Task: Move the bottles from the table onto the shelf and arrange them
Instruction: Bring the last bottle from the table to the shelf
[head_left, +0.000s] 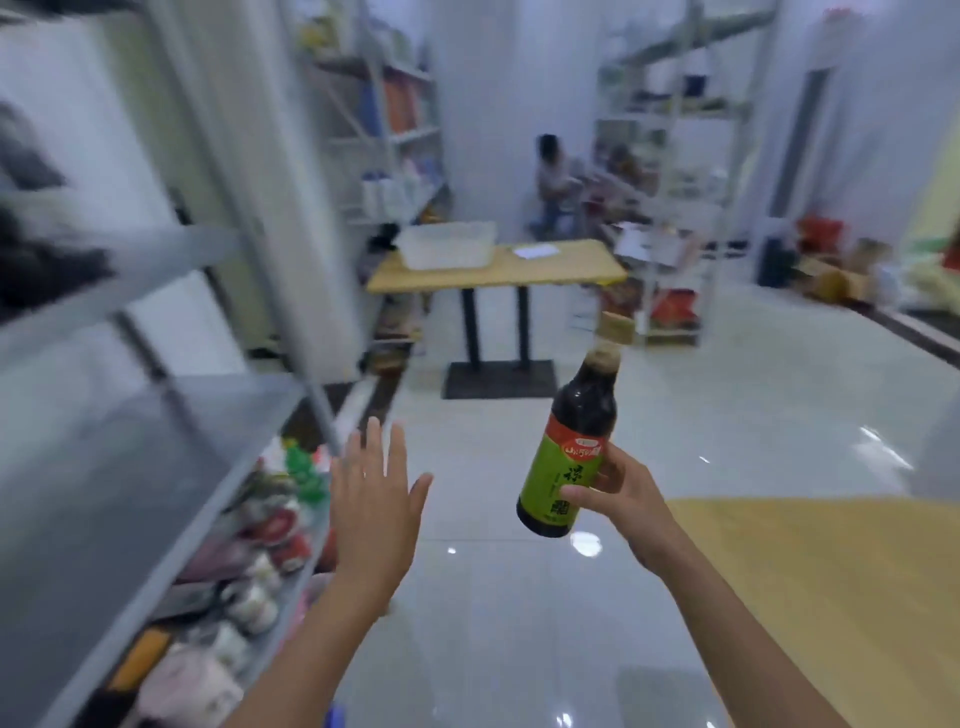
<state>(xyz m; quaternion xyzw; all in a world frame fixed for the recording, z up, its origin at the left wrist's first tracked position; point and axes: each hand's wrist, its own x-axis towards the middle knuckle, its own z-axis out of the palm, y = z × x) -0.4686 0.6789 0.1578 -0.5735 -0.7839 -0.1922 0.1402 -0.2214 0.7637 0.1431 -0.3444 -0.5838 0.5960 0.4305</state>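
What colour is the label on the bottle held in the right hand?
Mostly green with a red band on top, on the dark bottle gripped by the right hand; head view.

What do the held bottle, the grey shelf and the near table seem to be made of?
The bottle: probably glass, glossy, with dark liquid showing through and a green label. The shelf: likely painted metal, matte grey, a thin board on slim posts. The table top: wood or laminate with a light grain; the blur leaves it open.

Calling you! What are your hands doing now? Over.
Right hand grips dark bottle, mid-air. Left hand open, empty. Way to grey shelf looks clear.
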